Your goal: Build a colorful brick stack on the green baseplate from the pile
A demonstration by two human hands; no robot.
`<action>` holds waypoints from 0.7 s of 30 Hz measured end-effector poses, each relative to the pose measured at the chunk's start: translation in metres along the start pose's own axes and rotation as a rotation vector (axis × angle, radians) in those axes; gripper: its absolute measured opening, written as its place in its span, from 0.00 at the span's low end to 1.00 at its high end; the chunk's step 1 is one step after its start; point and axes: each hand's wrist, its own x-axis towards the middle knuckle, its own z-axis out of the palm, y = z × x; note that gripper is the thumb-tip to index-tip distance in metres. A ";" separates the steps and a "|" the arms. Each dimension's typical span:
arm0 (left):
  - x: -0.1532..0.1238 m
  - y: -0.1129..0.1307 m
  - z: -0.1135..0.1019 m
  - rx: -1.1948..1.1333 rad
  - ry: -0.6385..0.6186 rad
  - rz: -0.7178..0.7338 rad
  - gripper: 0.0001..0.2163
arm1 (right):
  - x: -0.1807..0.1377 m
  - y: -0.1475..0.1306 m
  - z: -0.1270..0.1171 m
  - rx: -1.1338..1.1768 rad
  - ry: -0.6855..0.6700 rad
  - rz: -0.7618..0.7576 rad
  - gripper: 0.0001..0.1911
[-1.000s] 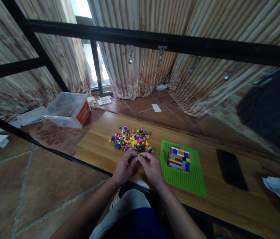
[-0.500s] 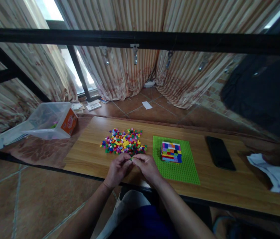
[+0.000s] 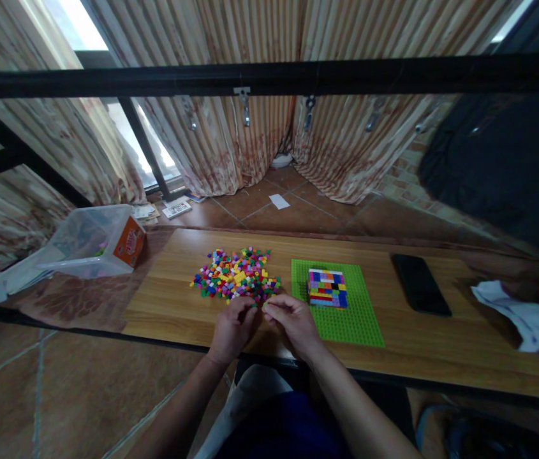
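My left hand [image 3: 233, 325] is closed in a pinch at the near edge of the loose brick pile [image 3: 238, 271], with a bit of a small green toy brick [image 3: 253, 305] showing at its fingertips. Just to the right, my right hand [image 3: 295, 322] also pinches; a tiny yellowish-green brick [image 3: 265, 306] shows at its fingertips, partly hidden. A narrow gap separates the two hands. Right of them lies a green baseplate [image 3: 350, 328], and a block built of many-coloured bricks [image 3: 327, 288] stands on it.
A black phone [image 3: 421, 284] and crumpled white paper [image 3: 520, 312] lie on the right of the wooden table [image 3: 154, 306]. To the left stands a clear plastic box [image 3: 92, 245] with an orange label. A black metal bar [image 3: 269, 76] crosses in front of the curtains.
My hands have drawn apart from touching fingertips to a small gap, the right one moving slightly right. The camera view has shifted a little.
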 end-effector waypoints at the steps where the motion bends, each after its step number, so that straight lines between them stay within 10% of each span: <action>1: 0.000 0.000 0.001 0.044 0.008 0.021 0.03 | -0.002 -0.001 -0.002 0.001 0.023 -0.013 0.12; 21: 0.003 -0.006 0.005 0.261 0.049 0.091 0.07 | -0.033 -0.024 -0.105 -0.270 0.440 -0.204 0.16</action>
